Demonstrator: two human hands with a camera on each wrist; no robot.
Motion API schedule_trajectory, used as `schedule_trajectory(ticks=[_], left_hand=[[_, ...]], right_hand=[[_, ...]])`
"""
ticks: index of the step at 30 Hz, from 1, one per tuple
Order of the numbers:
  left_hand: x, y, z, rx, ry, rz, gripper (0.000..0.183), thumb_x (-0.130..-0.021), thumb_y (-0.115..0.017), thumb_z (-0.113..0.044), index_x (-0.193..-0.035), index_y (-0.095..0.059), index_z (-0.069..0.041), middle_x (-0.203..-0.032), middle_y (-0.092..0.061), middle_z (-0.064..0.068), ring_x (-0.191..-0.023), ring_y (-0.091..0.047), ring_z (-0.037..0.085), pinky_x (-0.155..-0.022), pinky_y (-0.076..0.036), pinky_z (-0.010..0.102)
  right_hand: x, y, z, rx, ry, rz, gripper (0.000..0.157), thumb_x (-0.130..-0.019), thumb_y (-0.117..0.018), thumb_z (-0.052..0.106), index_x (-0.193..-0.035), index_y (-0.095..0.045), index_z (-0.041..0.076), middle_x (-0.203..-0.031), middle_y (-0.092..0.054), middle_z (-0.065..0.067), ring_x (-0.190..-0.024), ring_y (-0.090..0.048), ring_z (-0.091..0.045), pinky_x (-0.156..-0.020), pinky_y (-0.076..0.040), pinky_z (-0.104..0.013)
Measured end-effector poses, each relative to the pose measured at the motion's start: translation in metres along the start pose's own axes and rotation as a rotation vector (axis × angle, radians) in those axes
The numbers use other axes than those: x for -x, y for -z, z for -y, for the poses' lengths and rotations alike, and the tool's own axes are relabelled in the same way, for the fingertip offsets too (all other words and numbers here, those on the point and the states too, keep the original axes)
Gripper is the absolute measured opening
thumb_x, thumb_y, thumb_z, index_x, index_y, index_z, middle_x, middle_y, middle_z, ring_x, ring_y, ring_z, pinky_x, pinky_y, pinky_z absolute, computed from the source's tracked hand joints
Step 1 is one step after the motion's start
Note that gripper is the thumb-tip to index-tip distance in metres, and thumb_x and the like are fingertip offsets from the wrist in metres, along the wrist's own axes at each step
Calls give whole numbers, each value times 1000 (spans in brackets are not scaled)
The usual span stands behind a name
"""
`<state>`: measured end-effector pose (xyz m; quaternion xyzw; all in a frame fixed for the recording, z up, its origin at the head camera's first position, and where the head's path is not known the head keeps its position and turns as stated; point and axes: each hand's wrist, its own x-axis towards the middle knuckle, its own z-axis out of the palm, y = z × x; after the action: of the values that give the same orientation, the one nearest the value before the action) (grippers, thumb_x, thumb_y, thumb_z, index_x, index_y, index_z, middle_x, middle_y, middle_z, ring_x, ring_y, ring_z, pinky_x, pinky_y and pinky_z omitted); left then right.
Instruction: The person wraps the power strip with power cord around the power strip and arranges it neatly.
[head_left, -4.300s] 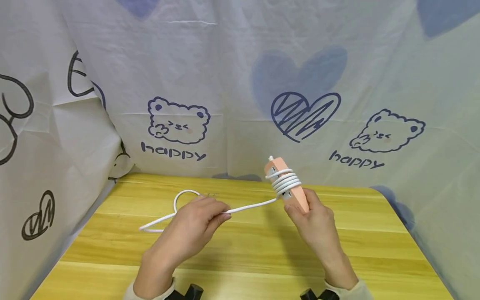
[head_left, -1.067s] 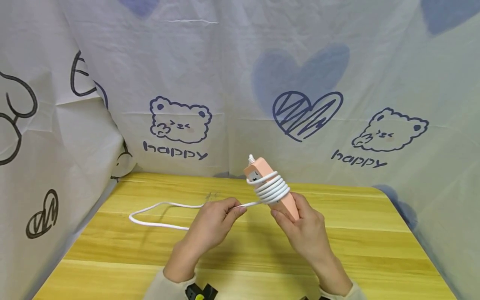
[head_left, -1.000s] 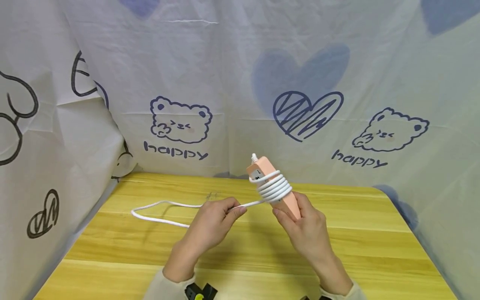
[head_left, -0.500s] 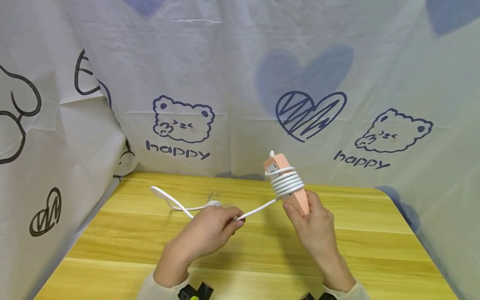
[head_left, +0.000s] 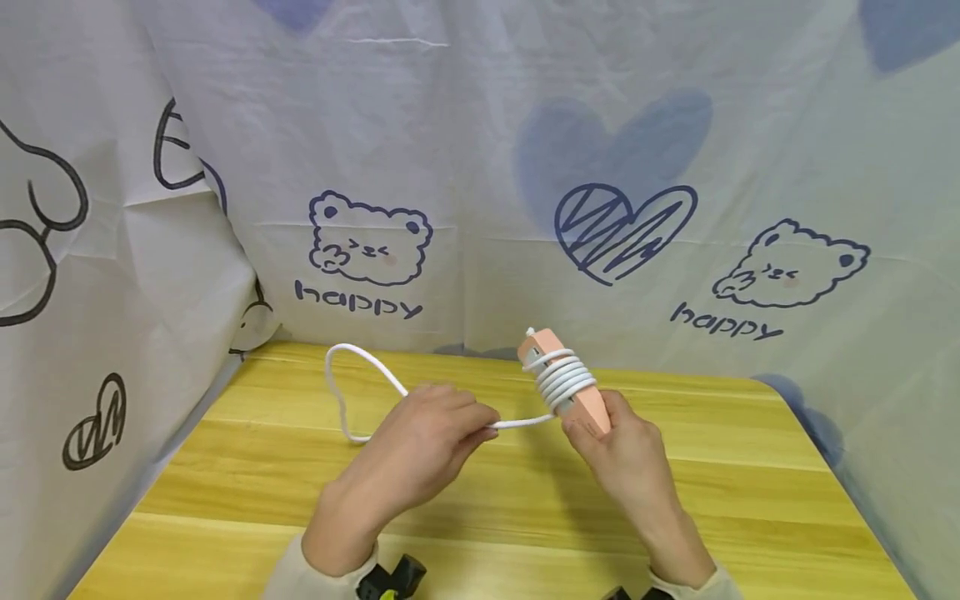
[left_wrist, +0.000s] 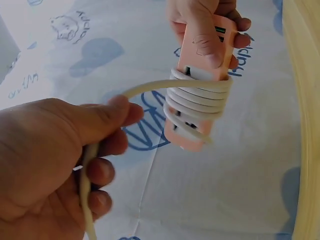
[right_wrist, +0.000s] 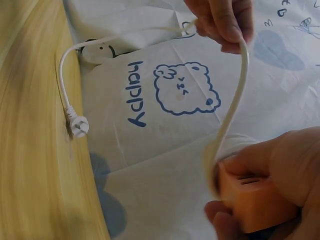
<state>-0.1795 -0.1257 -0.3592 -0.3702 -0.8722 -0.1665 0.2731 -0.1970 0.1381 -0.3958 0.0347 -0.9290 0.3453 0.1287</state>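
Note:
A peach power strip (head_left: 592,410) is held by its lower end in my right hand (head_left: 633,454), tilted with its top leaning left. Several turns of white cord (head_left: 566,379) wrap around its middle, over some of the sockets. My left hand (head_left: 423,442) pinches the cord between thumb and forefinger, a short span away from the strip; in the left wrist view the cord (left_wrist: 86,195) also runs down across the palm side under the curled fingers. Beyond that hand the free cord makes a loop (head_left: 330,379). Its plug (right_wrist: 79,126) shows in the right wrist view, but the head view hides it.
A yellow wood-grain table (head_left: 735,500) lies under both hands. White cloth (head_left: 480,125) with blue hearts, bears and lettering hangs behind it and along the sides. Black wrist-worn devices (head_left: 393,577) sit at the cuffs.
The strip swung left, then right, and now leans left again, slightly lower. The cord loop has risen and changed shape. The plug, visible half a second ago, is now behind my left hand.

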Motion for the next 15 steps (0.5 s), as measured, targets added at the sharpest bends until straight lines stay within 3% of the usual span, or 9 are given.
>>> schedule_trajectory(ticks=[3,8,12,15], left_hand=[[-7,0,0,-35,-49,-18,7,-98,-76,-28,-102,-79,-22,-85,-66,-12,-77,-51,13,-72,-38,29],[-18,-1,2,-43,-89,0,11,-94,-80,-32,-103,-80,-26,-89,-60,-10,-82,-47,14,-77,-33,31],[-26,-1,6,-7,-116,47,12,-93,-81,-33,-103,-81,-27,-87,-53,-10,-83,-44,14,-77,-32,32],[-30,-2,10,60,-119,104,12,-93,-80,-33,-102,-81,-24,-87,-53,-10,-85,-46,13,-80,-35,31]], right_hand=[[1,1,2,51,39,67,40,-91,-83,25,-122,-67,5,-89,-73,-11,-69,-61,-21,-58,-49,-34],[5,2,6,112,115,181,36,-89,-85,24,-117,-70,8,-83,-72,-5,-67,-59,-17,-60,-49,-34],[9,6,7,132,184,312,28,-89,-85,27,-109,-70,15,-76,-65,4,-63,-54,-12,-56,-45,-30],[11,12,5,73,250,452,23,-89,-83,25,-106,-69,20,-75,-62,10,-63,-53,-8,-56,-44,-27]])
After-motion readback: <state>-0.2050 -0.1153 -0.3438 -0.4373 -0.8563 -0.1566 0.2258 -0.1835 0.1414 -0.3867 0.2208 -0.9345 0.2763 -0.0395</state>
